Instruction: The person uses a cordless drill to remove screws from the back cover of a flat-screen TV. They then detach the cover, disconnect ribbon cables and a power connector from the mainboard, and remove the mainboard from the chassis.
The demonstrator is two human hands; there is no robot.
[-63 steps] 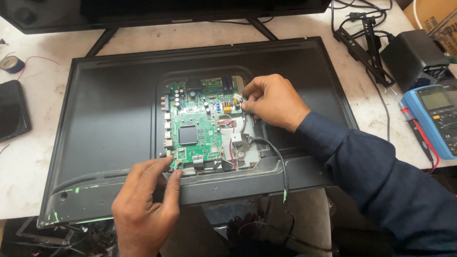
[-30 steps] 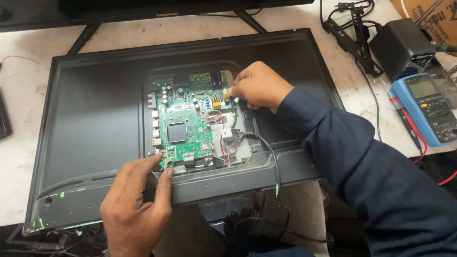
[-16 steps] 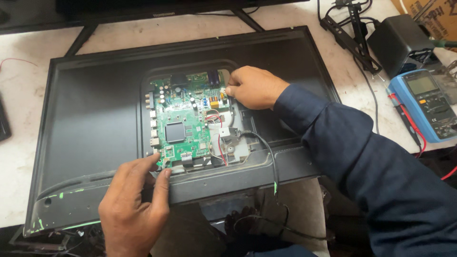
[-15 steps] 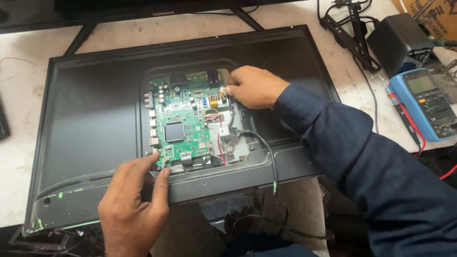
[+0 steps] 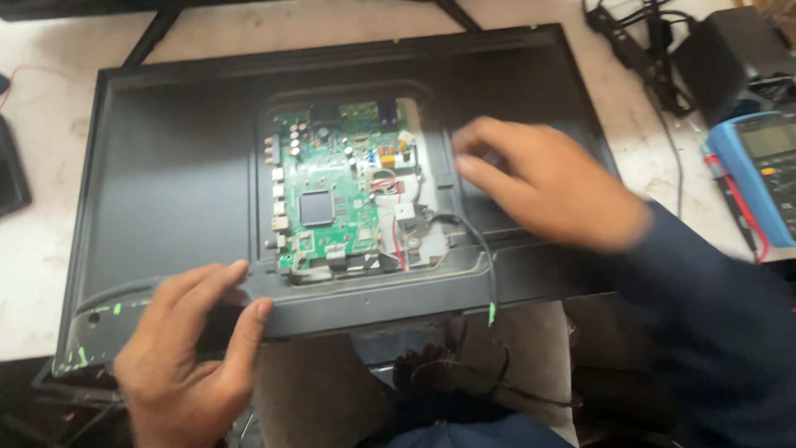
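Observation:
A black flat television [image 5: 166,166] lies face down on a pale table. Its back opening shows a green circuit board [image 5: 327,195] with red and white wires at the board's right side. My left hand [image 5: 186,357] rests on the television's near edge, fingers spread on the black panel, holding nothing. My right hand [image 5: 547,182], blurred by motion, hovers over the panel to the right of the board with its fingers loosely curled and nothing visible in it. A black cable [image 5: 485,257] runs from the board down over the near edge.
A blue multimeter [image 5: 759,170] with red and black leads lies at the right edge. A black power adapter and cables [image 5: 713,50] sit at the top right. A dark device [image 5: 12,178] lies at the far left. Tangled cables [image 5: 448,373] hang below the table edge.
My right hand has left the board's upper right corner and moved right and toward me. My left hand has slid left along the near edge, away from the board.

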